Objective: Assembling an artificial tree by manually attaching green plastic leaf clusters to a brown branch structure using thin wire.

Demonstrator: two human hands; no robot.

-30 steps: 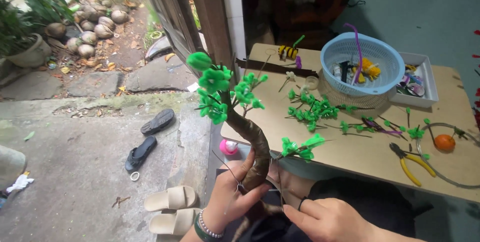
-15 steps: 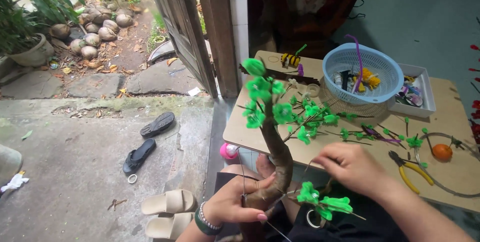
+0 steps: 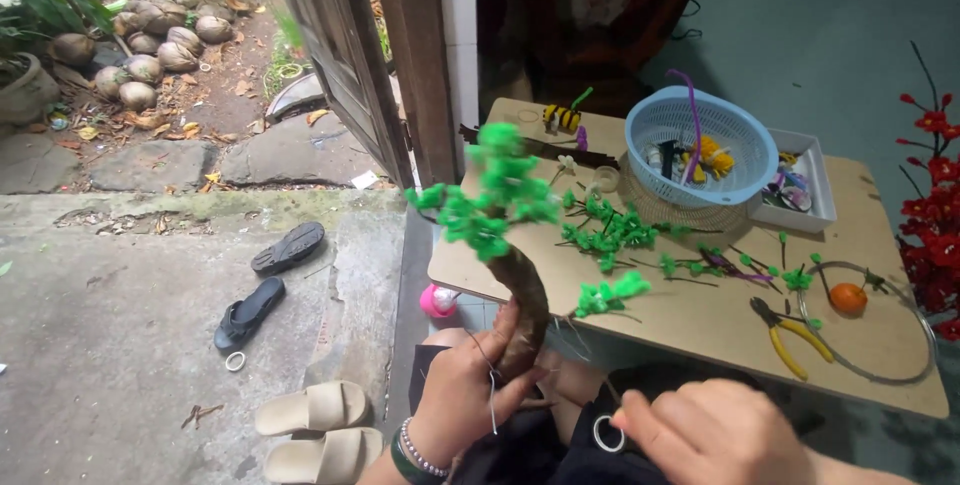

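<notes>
Gripping a craft tree (image 3: 505,235) by its brown trunk, left hand (image 3: 465,395) wrapped tight
One green-tufted tree; right hand (image 3: 705,435) fingers curled, grip unclear; two beige sandals (image 3: 315,430)

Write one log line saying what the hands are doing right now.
left hand: grips brown trunk of craft tree | right hand: low, near small ring, grip unclear | table: green sprigs, blue basket, yellow pliers

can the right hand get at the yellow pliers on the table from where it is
Probably yes. The right hand sits low at the table's near edge, and the yellow pliers lie on bare table just above it near that edge, with nothing between them; only thin green sprigs lie off to the side.
</notes>
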